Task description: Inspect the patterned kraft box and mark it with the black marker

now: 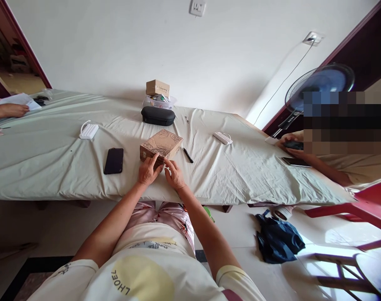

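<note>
A brown cardboard box (pixel 165 141) with dark line drawings on its top sits on the cloth-covered table right before me. Fingers of my left hand (pixel 150 169) are bent against the box's near side, close to its top edge. My right hand (pixel 174 173) touches the same near side around the front corner, its fingers curled and the fingertips close to those of the left. Exactly what the fingertips pinch there is partly hidden. A black pen (pixel 188 155) lies just right of the box. Left of it a dark smartphone (pixel 113 161) rests flat.
Behind the box are a black zip case (pixel 158 116) and a smaller carton (pixel 157 88) on a plastic tub. White power banks (pixel 89 131) (pixel 223 138) lie on either side. Another person's hand (pixel 16 110) holds paper at far left; someone sits at right near a fan (pixel 318 83).
</note>
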`<action>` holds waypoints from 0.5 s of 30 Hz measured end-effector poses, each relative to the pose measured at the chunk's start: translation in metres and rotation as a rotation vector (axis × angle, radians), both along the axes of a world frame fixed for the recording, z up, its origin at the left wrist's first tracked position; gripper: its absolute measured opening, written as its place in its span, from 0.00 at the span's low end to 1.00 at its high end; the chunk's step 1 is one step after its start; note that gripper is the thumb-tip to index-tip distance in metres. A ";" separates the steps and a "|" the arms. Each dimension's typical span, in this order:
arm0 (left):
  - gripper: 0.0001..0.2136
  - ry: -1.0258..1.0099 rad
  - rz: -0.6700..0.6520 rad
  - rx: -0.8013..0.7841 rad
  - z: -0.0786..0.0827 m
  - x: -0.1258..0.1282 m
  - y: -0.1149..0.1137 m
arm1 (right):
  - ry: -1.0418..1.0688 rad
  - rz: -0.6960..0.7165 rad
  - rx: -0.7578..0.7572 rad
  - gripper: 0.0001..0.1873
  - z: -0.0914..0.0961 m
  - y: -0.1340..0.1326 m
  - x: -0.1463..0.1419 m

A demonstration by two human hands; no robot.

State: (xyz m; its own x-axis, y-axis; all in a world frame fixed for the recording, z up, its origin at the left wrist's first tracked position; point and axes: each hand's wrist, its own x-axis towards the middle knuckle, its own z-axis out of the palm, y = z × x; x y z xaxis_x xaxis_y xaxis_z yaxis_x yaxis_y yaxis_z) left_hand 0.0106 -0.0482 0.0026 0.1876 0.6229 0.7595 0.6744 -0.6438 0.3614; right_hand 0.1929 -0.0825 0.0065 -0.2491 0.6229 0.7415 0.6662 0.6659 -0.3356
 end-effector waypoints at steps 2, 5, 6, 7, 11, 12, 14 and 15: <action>0.28 0.011 0.019 -0.027 0.000 0.001 0.001 | -0.023 0.000 0.008 0.31 -0.001 0.000 -0.001; 0.29 0.012 0.051 -0.069 0.000 0.004 0.003 | -0.062 -0.003 0.012 0.32 -0.002 0.001 -0.001; 0.29 0.010 0.064 -0.085 -0.001 0.006 0.004 | -0.071 -0.001 0.014 0.33 -0.002 0.001 -0.001; 0.29 0.006 0.076 -0.099 -0.001 0.007 0.004 | -0.075 0.001 0.015 0.33 -0.002 0.001 -0.001; 0.28 0.000 0.091 -0.116 -0.002 0.011 0.006 | -0.050 0.001 0.010 0.33 -0.002 0.000 -0.001; 0.27 -0.001 0.085 -0.114 -0.002 0.011 0.005 | -0.046 0.000 0.004 0.33 -0.002 0.000 -0.001; 0.26 -0.004 0.073 -0.107 0.000 0.011 0.004 | -0.058 -0.014 -0.016 0.32 0.000 -0.002 -0.002; 0.25 -0.009 0.074 -0.099 0.001 0.011 0.003 | -0.073 -0.033 -0.029 0.31 0.001 -0.002 -0.001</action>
State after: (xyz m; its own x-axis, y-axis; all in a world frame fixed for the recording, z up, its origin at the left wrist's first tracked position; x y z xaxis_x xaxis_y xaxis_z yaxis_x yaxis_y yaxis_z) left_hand 0.0218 -0.0454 0.0040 0.1323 0.7071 0.6946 0.7152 -0.5533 0.4270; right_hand 0.1914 -0.0848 0.0075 -0.2807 0.6529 0.7035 0.7110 0.6339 -0.3045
